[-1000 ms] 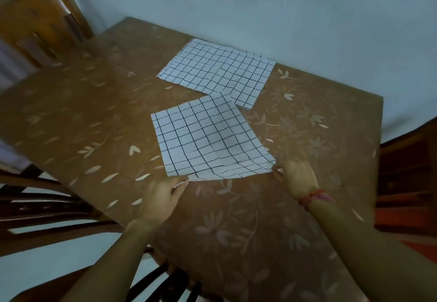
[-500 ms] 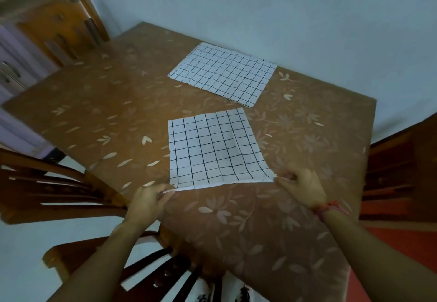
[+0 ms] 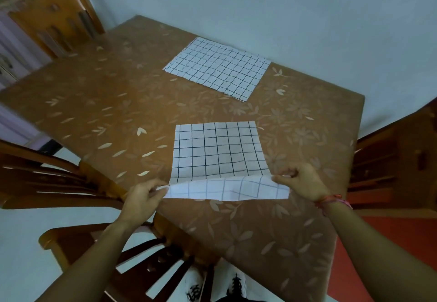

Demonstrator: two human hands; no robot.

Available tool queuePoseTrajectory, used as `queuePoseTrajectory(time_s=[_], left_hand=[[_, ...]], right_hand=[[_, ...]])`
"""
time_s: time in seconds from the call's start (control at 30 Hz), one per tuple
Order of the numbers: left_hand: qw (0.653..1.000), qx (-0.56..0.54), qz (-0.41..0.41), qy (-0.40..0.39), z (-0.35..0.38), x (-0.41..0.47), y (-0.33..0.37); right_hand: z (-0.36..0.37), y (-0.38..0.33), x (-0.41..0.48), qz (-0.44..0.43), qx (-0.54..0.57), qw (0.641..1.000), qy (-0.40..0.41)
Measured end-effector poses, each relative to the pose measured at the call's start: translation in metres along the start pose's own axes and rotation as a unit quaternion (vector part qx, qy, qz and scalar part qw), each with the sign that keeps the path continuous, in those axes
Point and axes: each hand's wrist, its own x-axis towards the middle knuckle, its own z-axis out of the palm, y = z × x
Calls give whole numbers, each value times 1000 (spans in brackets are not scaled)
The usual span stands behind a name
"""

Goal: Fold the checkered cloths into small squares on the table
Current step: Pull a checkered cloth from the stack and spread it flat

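A white checkered cloth (image 3: 216,151) lies on the brown flower-patterned table (image 3: 123,103) in front of me. Its near edge is lifted and turned up, showing the paler underside. My left hand (image 3: 142,198) pinches the near left corner, and my right hand (image 3: 305,181) pinches the near right corner. A second checkered cloth (image 3: 217,67) lies flat and unfolded at the far side of the table, near the wall.
A wooden chair (image 3: 78,183) stands at the table's near left edge, and another wooden chair (image 3: 392,159) is at the right. A blue wall runs behind the table. A wooden door (image 3: 54,17) is at far left.
Both hands have lifted the near edge of the closer cloth off the table and turned it up. Before, that edge lay flat. The camera has shifted back and down.
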Motion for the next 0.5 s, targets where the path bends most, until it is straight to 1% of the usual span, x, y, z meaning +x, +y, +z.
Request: queuePoseTrajectory(time_s=[0.03, 0.07, 0.1, 0.17, 0.2, 0.23, 0.27, 0.33, 0.37, 0.43, 0.5], left_hand=[[1000, -13, -9, 1, 1, -3, 0], [1000, -22, -17, 1, 1, -4, 0], [999, -30, -22, 1, 1, -6, 0], [998, -46, -30, 2, 1, -7, 1], [998, -54, -35, 4, 0, -8, 3], [997, -64, -39, 6, 0, -8, 5], [997, -70, -46, 4, -1, -8, 6], [996, -71, -49, -3, -3, -8, 7], [996, -69, -48, -7, -4, -7, 6], [996, -67, -56, -16, -6, -3, 1], [996, -61, -67, -25, -9, 0, 1]], right_hand=[[2, -2, -2, 9, 14, 1000, -10], [4, -10, -7, -9, 18, 999, -30], [4, -11, -8, -16, 13, 998, -53], [4, -16, -21, -26, -13, 997, -71], [4, -2, -21, -17, 1, 998, -54], [1, 6, -20, 26, 63, 997, -42], [2, 7, -24, 48, 54, 996, -48], [3, 14, -22, 33, 3, 989, -142], [4, 9, -24, 24, -21, 985, -171], [6, 1, -22, 32, -15, 982, -184], [5, 2, -20, 20, 10, 983, -184]])
